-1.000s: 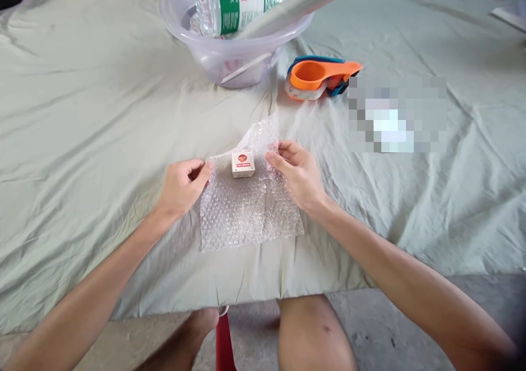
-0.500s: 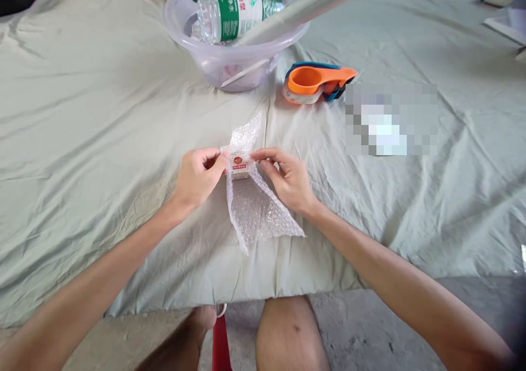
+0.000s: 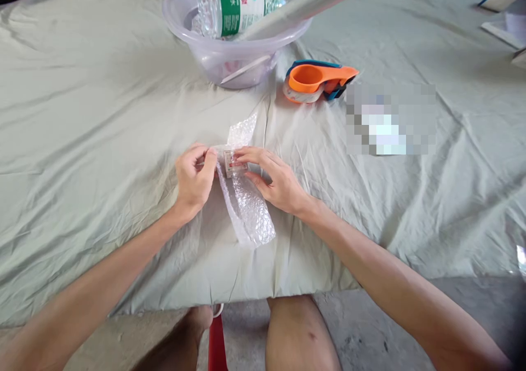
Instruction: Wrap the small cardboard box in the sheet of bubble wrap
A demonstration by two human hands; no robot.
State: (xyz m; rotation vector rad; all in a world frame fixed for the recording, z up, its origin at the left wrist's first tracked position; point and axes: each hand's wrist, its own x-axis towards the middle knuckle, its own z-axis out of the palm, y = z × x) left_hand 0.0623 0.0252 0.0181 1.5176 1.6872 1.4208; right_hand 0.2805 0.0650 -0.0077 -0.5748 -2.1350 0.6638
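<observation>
A small box (image 3: 228, 165) with red print lies on a strip of bubble wrap (image 3: 257, 212), whose ends stick out beyond it both away from me and toward me. My left hand (image 3: 195, 173) pinches the left edge of the bubble wrap between thumb and fingers, just left of the box. My right hand (image 3: 277, 179) lies over the box's right side, fingers stretched out and pressing the folded right edge of the wrap onto it. The fingers hide part of the box's face.
A pale purple basin (image 3: 238, 67) at the back holds a water bottle (image 3: 242, 12) and a long plastic-wrapped roll (image 3: 304, 9). Right of it lies an orange and blue tape dispenser (image 3: 316, 80). A blurred-out patch (image 3: 390, 120) is farther right. Grey-green cloth (image 3: 102, 113) covers the table.
My right hand has moved left over the box, folding the wrap's right side inward. The near end of the wrap looks narrower. My left hand has shifted slightly left with its edge.
</observation>
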